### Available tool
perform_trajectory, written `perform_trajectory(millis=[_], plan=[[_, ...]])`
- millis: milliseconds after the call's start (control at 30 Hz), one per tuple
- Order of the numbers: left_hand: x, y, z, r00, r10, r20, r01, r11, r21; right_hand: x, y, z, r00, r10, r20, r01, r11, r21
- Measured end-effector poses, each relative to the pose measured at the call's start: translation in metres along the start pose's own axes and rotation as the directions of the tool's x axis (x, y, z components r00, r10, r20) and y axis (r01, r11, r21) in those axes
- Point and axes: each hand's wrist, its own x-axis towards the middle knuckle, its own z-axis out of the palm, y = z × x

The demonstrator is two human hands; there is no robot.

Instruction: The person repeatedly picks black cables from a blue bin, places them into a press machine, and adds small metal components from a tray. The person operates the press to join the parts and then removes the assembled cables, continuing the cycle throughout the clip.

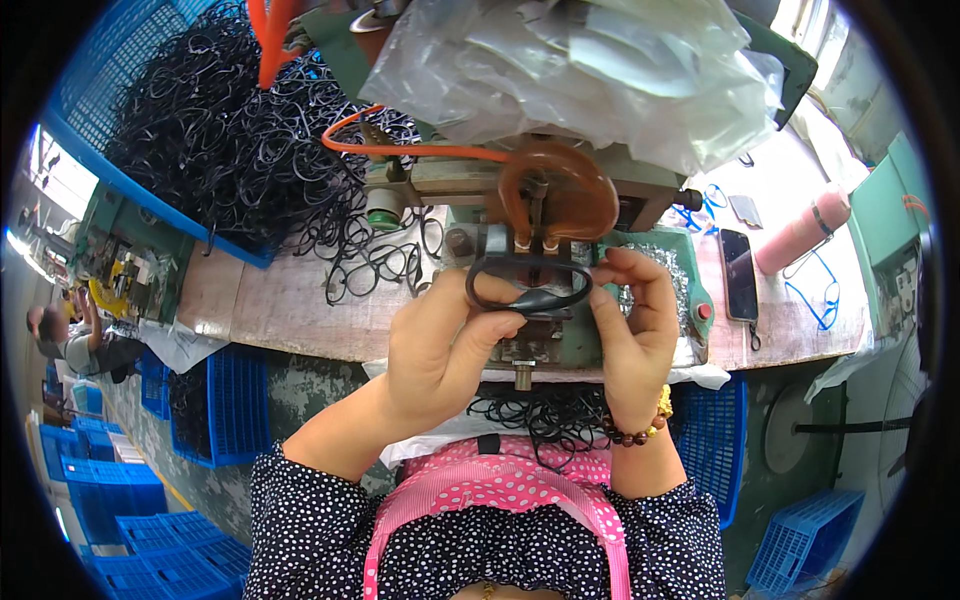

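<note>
In front of me I hold up a black oval band (540,301), a closed loop with a wider, flatter part along its near side. My left hand (437,345) pinches its left end, the thumb under the wide part and a finger through the loop. At the loop's right end, my right hand (637,335) has thumb and forefinger closed on the edge. Just behind the band stands a small green bench machine (580,345) with metal fittings and a thick orange-brown hose (600,190) curving over it.
A blue crate (150,190) overflows with tangled black loops (375,260) at left. Clear plastic (580,70) hangs over the machine. To the right lie a phone (739,275), a pink cylinder (803,232) and blue loops (826,300). Black loops (540,415) lie below my hands; blue crates (806,540) stand on the floor.
</note>
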Motion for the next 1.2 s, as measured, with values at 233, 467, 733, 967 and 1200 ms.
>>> perform_trajectory(millis=[233, 467, 733, 967, 1200], plan=[[0.006, -0.014, 0.009, 0.979, 0.199, 0.036, -0.202, 0.966, 0.162, -0.001, 0.000, -0.042, 0.960, -0.242, -0.143, 0.185, 0.927, -0.325], [0.003, -0.022, 0.014, 0.959, 0.284, -0.010, -0.279, 0.947, 0.157, -0.008, 0.040, -0.098, 0.920, 0.042, -0.390, -0.236, 0.854, -0.464], [0.007, -0.020, 0.015, 0.910, 0.408, -0.069, -0.385, 0.896, 0.221, -0.016, 0.048, -0.082, 0.964, -0.136, 0.227, 0.258, 0.306, -0.916], [0.008, -0.016, 0.017, 0.919, 0.377, -0.117, -0.362, 0.923, 0.133, -0.009, 0.058, -0.083, 0.974, -0.161, 0.160, 0.218, 0.457, -0.862], [-0.004, -0.084, -0.029, 0.838, 0.434, -0.331, -0.262, 0.852, 0.453, -0.016, 0.076, -0.085, 0.982, -0.185, -0.032, 0.096, 0.639, -0.763]])
